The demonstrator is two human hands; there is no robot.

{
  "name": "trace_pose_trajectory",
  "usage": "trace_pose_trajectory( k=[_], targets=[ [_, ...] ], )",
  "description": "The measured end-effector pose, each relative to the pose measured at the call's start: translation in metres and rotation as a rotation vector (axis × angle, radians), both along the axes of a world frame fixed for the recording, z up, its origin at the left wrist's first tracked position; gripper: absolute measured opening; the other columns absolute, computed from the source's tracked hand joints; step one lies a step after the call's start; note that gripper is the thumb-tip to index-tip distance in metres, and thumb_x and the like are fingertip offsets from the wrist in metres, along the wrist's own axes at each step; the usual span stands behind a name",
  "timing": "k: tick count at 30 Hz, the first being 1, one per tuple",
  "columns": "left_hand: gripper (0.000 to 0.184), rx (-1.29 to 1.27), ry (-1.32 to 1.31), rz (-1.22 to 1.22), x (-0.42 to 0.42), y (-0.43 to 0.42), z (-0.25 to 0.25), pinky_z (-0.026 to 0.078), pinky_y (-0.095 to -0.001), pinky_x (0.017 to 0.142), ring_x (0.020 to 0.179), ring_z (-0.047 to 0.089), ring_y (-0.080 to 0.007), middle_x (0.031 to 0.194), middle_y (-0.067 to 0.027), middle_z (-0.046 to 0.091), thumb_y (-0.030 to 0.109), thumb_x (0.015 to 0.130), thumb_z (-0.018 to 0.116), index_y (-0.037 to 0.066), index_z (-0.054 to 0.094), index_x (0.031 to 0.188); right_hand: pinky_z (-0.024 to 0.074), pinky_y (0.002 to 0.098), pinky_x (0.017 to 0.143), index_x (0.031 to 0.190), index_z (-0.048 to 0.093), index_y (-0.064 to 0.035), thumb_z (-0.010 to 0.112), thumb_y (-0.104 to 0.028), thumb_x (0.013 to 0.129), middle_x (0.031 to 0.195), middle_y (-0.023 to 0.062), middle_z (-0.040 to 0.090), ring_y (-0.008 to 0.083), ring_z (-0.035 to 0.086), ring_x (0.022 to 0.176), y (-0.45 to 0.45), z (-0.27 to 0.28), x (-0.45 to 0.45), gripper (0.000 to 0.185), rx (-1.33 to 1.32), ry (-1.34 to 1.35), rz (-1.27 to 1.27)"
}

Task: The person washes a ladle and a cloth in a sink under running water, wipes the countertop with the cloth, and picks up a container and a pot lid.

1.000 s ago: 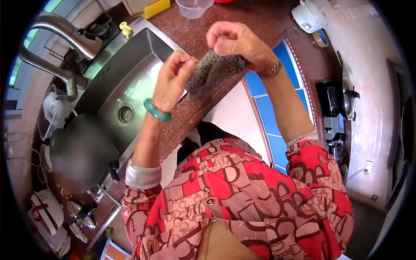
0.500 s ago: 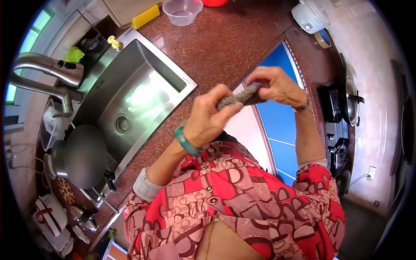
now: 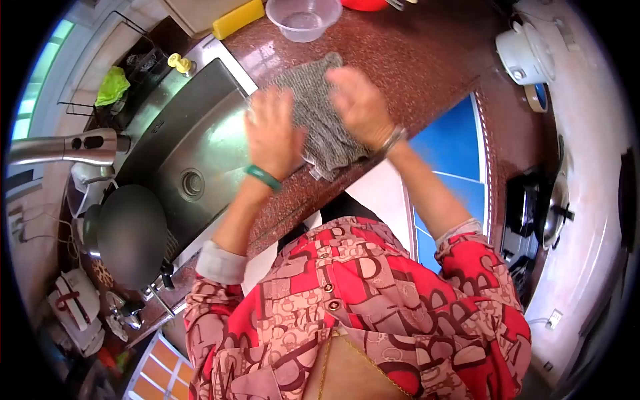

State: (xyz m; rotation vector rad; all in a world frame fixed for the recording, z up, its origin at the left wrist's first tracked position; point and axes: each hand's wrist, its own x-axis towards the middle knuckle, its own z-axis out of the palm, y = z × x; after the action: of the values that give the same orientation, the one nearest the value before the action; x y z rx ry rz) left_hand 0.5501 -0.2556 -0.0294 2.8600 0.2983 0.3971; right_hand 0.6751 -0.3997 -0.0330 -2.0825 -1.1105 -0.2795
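Observation:
A grey ribbed cloth (image 3: 319, 110) lies spread on the counter beside the sink, its near corner reaching the counter's front edge. My left hand (image 3: 272, 130) is at the cloth's left side, fingers stretched out, with a green bangle on the wrist. Over the cloth's right side is my right hand (image 3: 360, 105), blurred by motion, its fingers looking loosely extended with nothing gripped. Whether either palm presses on the cloth, I cannot tell.
The steel sink (image 3: 233, 73) is on the left, with a faucet (image 3: 73, 147) at its far left. A clear plastic bowl (image 3: 303, 23) and a yellow block-like object (image 3: 239, 19) stand at the back. A white cooker (image 3: 525, 55) sits at the right.
The cloth was bunched between both hands in the air; now it is spread on the counter. Both hands have let go and moved left and away from my body, with fingers opened.

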Motion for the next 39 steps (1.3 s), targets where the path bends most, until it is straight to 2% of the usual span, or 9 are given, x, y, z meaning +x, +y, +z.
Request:
trace_pose_trajectory(
  k=[4,9,11,13,14,21,27,35,39],
  targets=[
    [0.07,0.069,0.272,-0.053,0.013,-0.018,-0.062,0.013,-0.0542,0.101,0.128,0.016,-0.038,0.137,-0.0198,0.023,0.045,0.076,0.052,0.006,0.031,0.13,0.0148,0.0501,0.102,0.13,0.034,-0.0115,0.053,-0.039,0.078,0.136,0.0177,0.025,0.0319,0.023,0.126,0.005,-0.06,-0.012,0.062,-0.515,-0.036,0.099],
    [0.067,0.075,0.198,-0.175,0.065,0.043,-0.071,0.012,-0.0554,0.101,0.128,0.015,-0.0407,0.14,-0.0175,0.017,0.045,0.077,0.048,0.012,0.03,0.133,0.0161,0.0526,0.1,0.13,0.034,-0.011,0.052,-0.043,0.078,0.135,0.019,0.025,0.0346,0.024,0.124,0.042,-0.069,0.034,0.063,-0.497,-0.075,0.031],
    [0.059,0.06,0.151,-0.243,0.086,0.062,-0.053,0.025,-0.0489,0.098,0.121,0.033,-0.0357,0.129,-0.0198,0.038,0.039,0.077,0.051,0.01,0.04,0.126,0.015,0.0537,0.1,0.13,0.033,-0.0103,0.051,-0.044,0.078,0.135,0.0204,0.024,0.0356,0.023,0.124,0.052,-0.068,0.042,0.065,-0.5,-0.047,-0.042],
    [0.049,-1.001,0.092,-0.041,0.112,0.099,-0.044,0.043,-0.0381,0.083,0.094,0.056,-0.0263,0.1,-0.0182,0.059,0.036,0.076,0.056,0.004,0.052,0.112,0.0132,0.0549,0.1,0.132,0.03,-0.0101,0.05,-0.048,0.078,0.136,0.0222,0.021,0.0374,0.021,0.125,0.052,-0.067,0.044,0.069,-0.537,-0.036,-0.02],
    [0.043,-1.115,-0.117,0.221,0.123,0.104,-0.038,0.048,-0.0294,0.065,0.066,0.059,-0.0181,0.073,-0.0108,0.062,0.038,0.075,0.061,0.0,0.058,0.095,0.0122,0.0567,0.099,0.132,0.029,-0.012,0.05,-0.05,0.077,0.135,0.0238,0.021,0.0391,0.02,0.125,0.052,-0.069,0.044,0.07,-0.532,-0.027,-0.013],
    [0.042,-0.947,-0.068,0.556,0.212,0.08,-0.034,0.048,-0.0354,0.048,0.054,0.059,-0.0246,0.065,-0.0206,0.056,0.02,0.073,0.056,-0.008,0.04,0.1,0.0047,0.067,0.093,0.136,0.02,-0.0239,0.048,-0.063,0.072,0.133,0.0327,0.015,0.052,0.011,0.122,0.076,-0.049,0.024,0.08,-0.621,0.113,-0.08],
    [0.034,-1.31,-0.362,0.411,0.1,0.075,0.008,0.034,-0.0234,0.035,0.039,0.043,-0.0109,0.054,-0.0054,0.05,0.007,0.076,0.043,0.002,0.042,0.109,0.0065,0.0647,0.095,0.133,0.03,-0.0189,0.048,-0.059,0.074,0.135,0.0322,0.014,0.0497,0.014,0.123,0.09,-0.079,0.083,0.073,-0.665,-0.146,-0.098],
    [0.034,-1.367,-0.464,1.035,-0.109,0.028,-0.017,0.031,-0.0191,0.034,0.038,0.04,-0.0085,0.053,-0.0022,0.047,0.006,0.076,0.045,0.003,0.042,0.11,0.0071,0.0634,0.096,0.134,0.03,-0.0238,0.037,-0.059,0.08,0.137,0.0254,0.02,0.0428,0.016,0.126,0.185,-0.086,0.079,0.065,-0.541,-0.229,0.1],
    [0.035,-1.318,-0.568,1.12,-0.161,0.021,-0.024,0.03,-0.0194,0.032,0.035,0.039,-0.0096,0.053,-0.0038,0.047,0.011,0.074,0.047,0.001,0.044,0.107,0.0119,0.0561,0.101,0.13,0.036,-0.0246,0.038,-0.039,0.087,0.138,0.013,0.026,0.033,0.021,0.127,0.17,-0.083,0.053,0.045,-0.501,-0.246,0.389]
  ],
)
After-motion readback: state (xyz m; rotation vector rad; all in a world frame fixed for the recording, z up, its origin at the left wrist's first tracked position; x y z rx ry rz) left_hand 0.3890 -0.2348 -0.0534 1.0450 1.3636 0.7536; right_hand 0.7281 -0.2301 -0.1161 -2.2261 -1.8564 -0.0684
